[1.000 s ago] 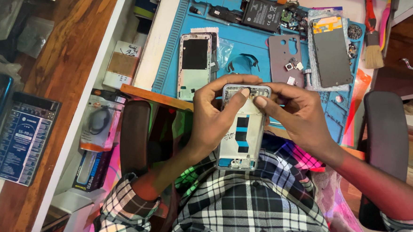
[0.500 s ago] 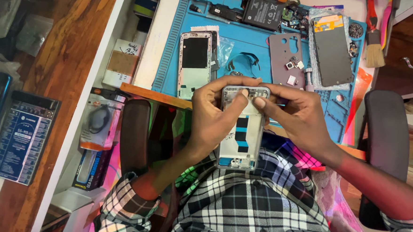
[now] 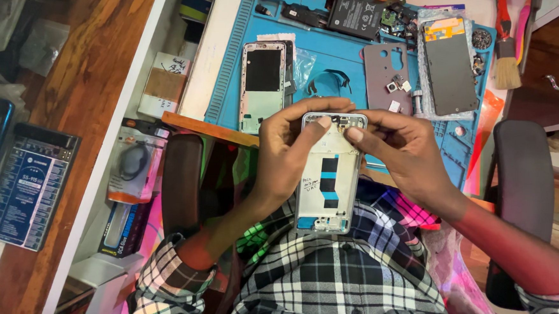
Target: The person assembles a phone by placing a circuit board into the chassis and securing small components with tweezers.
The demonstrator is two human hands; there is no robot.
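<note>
An opened phone frame [image 3: 328, 172], white inside with blue and black strips, is held upright over the lap, just in front of the bench edge and above the plaid shirt [image 3: 349, 288]. It is gripped along its left side by the left hand [image 3: 289, 154], whose fingers [image 3: 323, 123] are curled round the top left corner, the thumb pressed on the inner face. The upper right corner is pinched by the right hand [image 3: 407, 154], thumb tip laid on the top edge beside the camera cut-out. Both sets of fingers are closed on the frame, and nearly meet at its top. The frame's left edge and right upper edge are covered by the hands, and the small parts under the fingertips cannot be made out. Behind, on the blue repair mat [image 3: 232, 78], a second phone frame [image 3: 262, 86], a grey back cover [image 3: 387, 76], a dark flat panel [image 3: 449, 73] and a battery [image 3: 361, 16] are laid out; a brush [image 3: 507, 64] is cut off at the top. The handwriting on the frame is too small to read. Compared with half a second earlier, the grip and the frame's place are seen almost unchanged.
</note>
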